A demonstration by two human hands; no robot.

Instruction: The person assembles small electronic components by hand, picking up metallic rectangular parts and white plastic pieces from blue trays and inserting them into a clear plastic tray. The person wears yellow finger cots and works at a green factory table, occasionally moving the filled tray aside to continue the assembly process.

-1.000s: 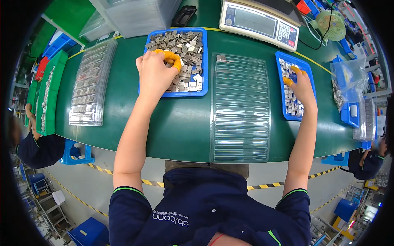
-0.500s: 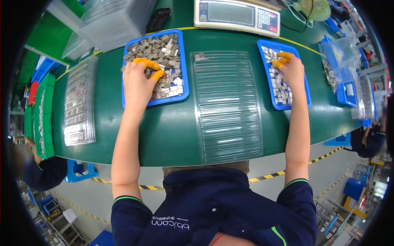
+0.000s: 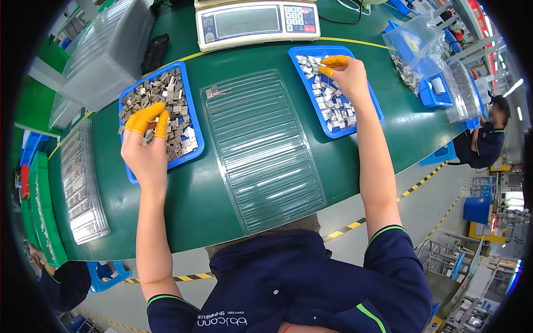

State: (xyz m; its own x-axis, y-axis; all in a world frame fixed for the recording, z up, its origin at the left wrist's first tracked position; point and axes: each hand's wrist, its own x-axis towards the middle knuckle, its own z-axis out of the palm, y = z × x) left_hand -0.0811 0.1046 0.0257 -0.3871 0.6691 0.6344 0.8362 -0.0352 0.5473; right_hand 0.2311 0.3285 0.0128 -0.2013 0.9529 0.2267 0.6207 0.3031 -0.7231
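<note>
Yellow finger covers sit on the thumb and forefinger of both my hands. My left hand (image 3: 145,150) is over the left blue tray (image 3: 194,133), which holds a heap of small grey metal shells (image 3: 176,102). Its thumb and forefinger tips come together; anything between them is too small to make out. My right hand (image 3: 350,77) is over the right blue tray (image 3: 373,105) of small silvery-white parts (image 3: 332,102), pinching one such part at its fingertips. Between the trays lies a clear ribbed plastic tray (image 3: 261,150), with a metal piece (image 3: 215,91) in its top slot.
A white scale (image 3: 258,25) stands at the back, with a black object (image 3: 155,53) to its left. Clear trays are stacked (image 3: 111,55) behind the left tray; filled clear trays (image 3: 83,183) and a green bin (image 3: 44,208) lie farther left. Other people (image 3: 488,139) sit nearby.
The whole view has turned, shifting the table leftward. My left hand has drawn back toward the near side of its tray, its fingertips closer together. My right hand stays over its tray.
</note>
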